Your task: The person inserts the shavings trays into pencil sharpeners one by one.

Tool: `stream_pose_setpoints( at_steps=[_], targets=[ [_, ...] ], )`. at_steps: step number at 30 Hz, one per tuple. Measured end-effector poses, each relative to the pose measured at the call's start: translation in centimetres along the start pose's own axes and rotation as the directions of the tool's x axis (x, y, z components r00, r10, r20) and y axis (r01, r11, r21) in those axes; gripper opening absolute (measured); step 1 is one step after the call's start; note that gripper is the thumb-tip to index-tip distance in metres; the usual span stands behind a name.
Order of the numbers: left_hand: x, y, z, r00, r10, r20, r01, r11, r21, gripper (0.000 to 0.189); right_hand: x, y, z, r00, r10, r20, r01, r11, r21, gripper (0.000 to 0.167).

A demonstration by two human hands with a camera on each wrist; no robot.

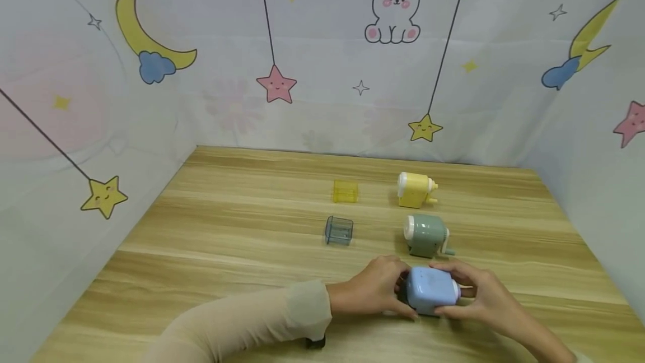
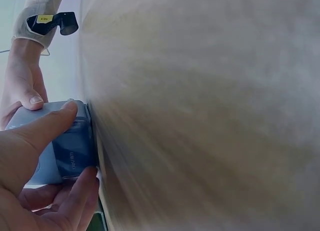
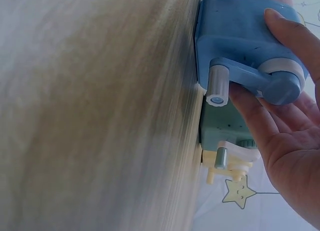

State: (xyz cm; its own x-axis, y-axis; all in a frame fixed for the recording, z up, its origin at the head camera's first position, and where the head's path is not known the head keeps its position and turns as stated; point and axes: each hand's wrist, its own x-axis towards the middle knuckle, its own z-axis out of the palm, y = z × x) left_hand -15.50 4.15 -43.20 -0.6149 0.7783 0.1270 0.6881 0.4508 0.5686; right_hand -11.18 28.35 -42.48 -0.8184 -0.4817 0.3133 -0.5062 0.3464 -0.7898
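A blue crank pencil sharpener point(image 1: 430, 287) stands at the front right of the table, between both hands. My left hand point(image 1: 373, 287) grips its left end, thumb and fingers on opposite sides of a dark blue see-through shavings drawer point(image 2: 75, 152) in the left wrist view. From the other end, my right hand point(image 1: 486, 296) holds the body between thumb and fingers, near the crank handle point(image 3: 218, 86). Just behind stands a green pencil sharpener point(image 1: 425, 235), and farther back a yellow pencil sharpener point(image 1: 414, 189).
A clear grey-blue drawer point(image 1: 339, 231) lies left of the green sharpener. Left of the yellow one lies a clear yellow drawer point(image 1: 345, 191). Printed cloth walls point(image 1: 322, 122) enclose the wooden table point(image 1: 227, 228) at the back and sides.
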Motion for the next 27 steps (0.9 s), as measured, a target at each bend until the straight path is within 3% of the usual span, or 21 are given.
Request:
stream_pose_setpoints(
  at_steps=[6, 14, 20, 27],
  targets=[
    [0.1, 0.1, 0.1, 1.000, 0.019, 0.000, -0.019, 0.999, 0.041, 0.060, -0.2, 0.1, 0.1, 1.000, -0.021, -0.009, 0.021, 1.000, -0.006, 0.065],
    [-0.1, -0.1, 0.2, 1.000, 0.001, 0.027, 0.001, 0.999, -0.043, 0.063, -0.4, 0.1, 0.2, 0.998, -0.061, -0.005, 0.061, 0.993, -0.105, 0.066],
    [-0.5, -0.2, 0.1, 0.999, -0.019, 0.047, 0.022, 0.998, -0.051, 0.071, -0.4, -0.2, 0.3, 0.999, -0.050, 0.010, 0.051, 0.987, -0.155, 0.068],
    [-1.3, -0.9, -2.1, 0.999, -0.044, 0.026, 0.044, 0.999, -0.011, 0.075, -0.5, -0.7, -1.2, 0.997, -0.072, -0.001, 0.071, 0.988, -0.138, 0.066]
  ],
)
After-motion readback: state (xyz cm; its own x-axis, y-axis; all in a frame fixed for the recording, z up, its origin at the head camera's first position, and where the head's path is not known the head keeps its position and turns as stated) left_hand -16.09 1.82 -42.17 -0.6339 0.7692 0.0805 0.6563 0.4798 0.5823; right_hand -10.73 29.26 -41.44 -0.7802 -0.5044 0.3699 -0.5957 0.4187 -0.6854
